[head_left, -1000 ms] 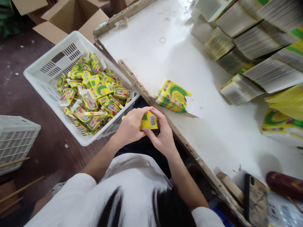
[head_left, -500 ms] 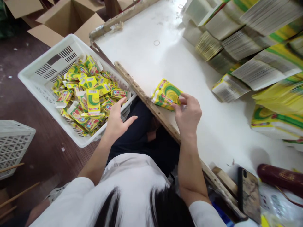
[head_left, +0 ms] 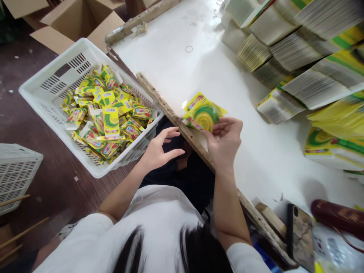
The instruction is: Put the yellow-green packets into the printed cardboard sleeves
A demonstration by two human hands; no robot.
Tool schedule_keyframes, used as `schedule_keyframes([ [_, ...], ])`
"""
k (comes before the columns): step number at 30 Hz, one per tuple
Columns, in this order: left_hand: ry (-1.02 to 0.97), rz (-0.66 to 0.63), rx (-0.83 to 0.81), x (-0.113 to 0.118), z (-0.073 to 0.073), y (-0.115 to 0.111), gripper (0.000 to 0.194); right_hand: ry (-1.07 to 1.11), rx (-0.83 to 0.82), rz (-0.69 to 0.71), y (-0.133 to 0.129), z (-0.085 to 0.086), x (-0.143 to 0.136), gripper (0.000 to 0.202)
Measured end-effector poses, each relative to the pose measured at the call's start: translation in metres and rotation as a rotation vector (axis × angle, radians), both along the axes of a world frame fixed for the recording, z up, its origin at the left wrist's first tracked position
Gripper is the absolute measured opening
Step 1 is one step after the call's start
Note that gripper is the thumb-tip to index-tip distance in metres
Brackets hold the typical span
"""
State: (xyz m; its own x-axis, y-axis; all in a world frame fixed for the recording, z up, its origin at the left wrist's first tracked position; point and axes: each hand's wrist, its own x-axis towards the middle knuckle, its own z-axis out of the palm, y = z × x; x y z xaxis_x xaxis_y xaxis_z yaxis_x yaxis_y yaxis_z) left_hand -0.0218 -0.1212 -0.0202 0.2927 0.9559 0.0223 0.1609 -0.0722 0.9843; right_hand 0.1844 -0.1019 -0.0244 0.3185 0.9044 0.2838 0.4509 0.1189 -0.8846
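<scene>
Between the thumb and fingers of my right hand is a flat, unfolded yellow-green carton, tilted up off the white tabletop by its wooden edge. It is slightly blurred, and I cannot tell whether it is one blank or several. My left hand hangs empty over my lap, thumb and fingers apart, between the basket and the table edge. A white plastic basket to the left holds many small folded yellow cartons.
Tall stacks of flat cartons line the table's right side. A phone, a dark red cylinder and a wood block lie at the near right. Open cardboard boxes stand beyond the basket; a second white basket is at far left.
My left hand has moved right, away from the basket toward the table edge. My right hand has tipped the flat carton up from the tabletop and turned it slightly.
</scene>
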Motion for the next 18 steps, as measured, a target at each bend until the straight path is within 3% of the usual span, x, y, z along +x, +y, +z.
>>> schedule_keyframes([
  [2,-0.177,0.015,-0.045,0.01,-0.002,0.002,0.078,0.123,-0.037,0.178,-0.015,0.006,-0.021,0.044],
  [4,-0.326,0.127,-0.092,0.019,0.0,0.005,0.077,0.241,-0.1,0.372,-0.031,0.01,-0.042,0.039],
  [8,-0.442,0.414,-0.116,0.026,0.014,0.012,0.064,0.364,-0.133,0.483,-0.05,0.017,-0.068,0.031],
  [12,-0.436,0.493,-0.053,0.025,0.02,0.012,0.064,0.255,-0.1,0.606,-0.054,0.021,-0.072,0.04],
  [14,-0.407,0.492,-0.031,0.024,0.017,0.01,0.071,0.243,-0.096,0.598,-0.053,0.019,-0.071,0.04],
  [18,-0.403,0.377,0.022,0.015,0.006,0.003,0.08,0.364,-0.129,0.415,-0.051,0.01,-0.064,0.031],
])
